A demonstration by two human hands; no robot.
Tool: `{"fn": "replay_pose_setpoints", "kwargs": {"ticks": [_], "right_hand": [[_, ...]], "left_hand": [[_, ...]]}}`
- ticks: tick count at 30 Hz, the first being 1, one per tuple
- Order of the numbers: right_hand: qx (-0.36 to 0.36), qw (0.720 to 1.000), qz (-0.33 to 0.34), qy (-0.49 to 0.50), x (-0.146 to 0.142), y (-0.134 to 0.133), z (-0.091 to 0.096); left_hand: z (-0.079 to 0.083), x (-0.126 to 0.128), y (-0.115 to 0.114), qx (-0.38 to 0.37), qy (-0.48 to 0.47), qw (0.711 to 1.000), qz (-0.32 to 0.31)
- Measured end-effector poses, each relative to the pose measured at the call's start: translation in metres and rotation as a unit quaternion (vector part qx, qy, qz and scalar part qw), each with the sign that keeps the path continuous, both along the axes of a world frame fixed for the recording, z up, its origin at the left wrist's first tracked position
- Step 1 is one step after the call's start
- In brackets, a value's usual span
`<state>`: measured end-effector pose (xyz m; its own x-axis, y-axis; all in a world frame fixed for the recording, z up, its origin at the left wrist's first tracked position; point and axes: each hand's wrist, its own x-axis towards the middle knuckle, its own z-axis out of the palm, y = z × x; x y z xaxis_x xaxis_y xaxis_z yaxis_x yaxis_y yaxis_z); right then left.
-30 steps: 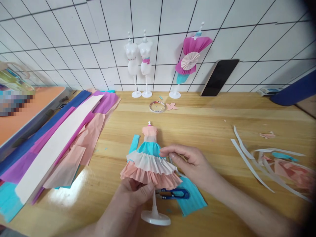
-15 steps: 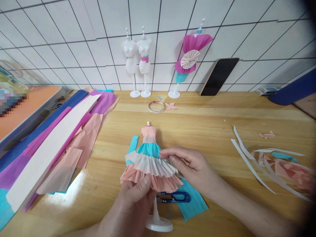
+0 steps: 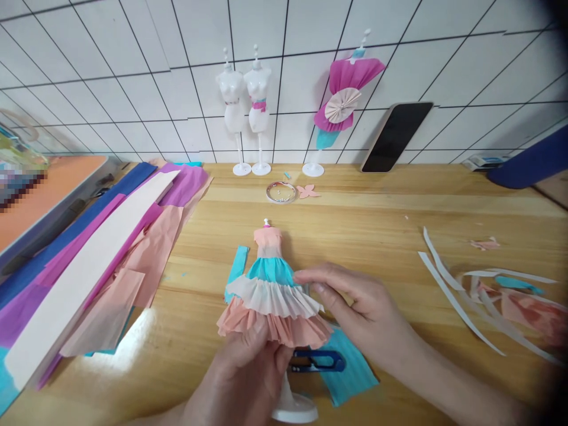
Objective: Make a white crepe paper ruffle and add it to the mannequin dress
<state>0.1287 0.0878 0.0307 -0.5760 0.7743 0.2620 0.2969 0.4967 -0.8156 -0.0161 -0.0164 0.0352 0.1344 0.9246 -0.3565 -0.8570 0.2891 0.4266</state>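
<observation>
A small mannequin wears a crepe paper dress [image 3: 270, 269] with a peach bodice, a turquoise tier, a white ruffle and a peach ruffle at the hem. My left hand [image 3: 242, 370] is closed at the hem, its thumb on the front of the peach ruffle and its other fingers underneath. At the dress's right side, my right hand [image 3: 355, 302] has index finger and thumb apart, the index fingertip at the edge of the turquoise tier. Below the hem lie blue-handled thread snips [image 3: 319, 361] on a turquoise paper piece [image 3: 350, 370]. The stand's white base [image 3: 296, 408] is partly hidden by my left hand.
Coloured paper sheets [image 3: 102, 260] lie on the left. Two bare mannequins [image 3: 243, 94], a dressed mannequin [image 3: 337, 106] and a phone [image 3: 394, 139] stand by the tiled wall. A small round dish [image 3: 281, 192] holds beads. White strips [image 3: 457, 302] and paper scraps are on the right.
The skirt has shifted slightly right and its white ruffle lies more level. My right index finger has moved slightly right along the tier; my left hand keeps its hold.
</observation>
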Motion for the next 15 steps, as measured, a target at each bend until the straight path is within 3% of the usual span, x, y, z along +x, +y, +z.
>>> {"fn": "replay_pose_setpoints", "kwargs": {"ticks": [8, 15], "right_hand": [[0.005, 1.0, 0.015, -0.027, -0.002, 0.0, -0.004], [0.018, 0.999, 0.007, -0.041, 0.0, 0.0, -0.004]], "left_hand": [[-0.013, 0.004, -0.001, 0.025, -0.018, 0.999, -0.019], [-0.004, 0.006, 0.008, 0.032, -0.022, 0.999, -0.003]]}}
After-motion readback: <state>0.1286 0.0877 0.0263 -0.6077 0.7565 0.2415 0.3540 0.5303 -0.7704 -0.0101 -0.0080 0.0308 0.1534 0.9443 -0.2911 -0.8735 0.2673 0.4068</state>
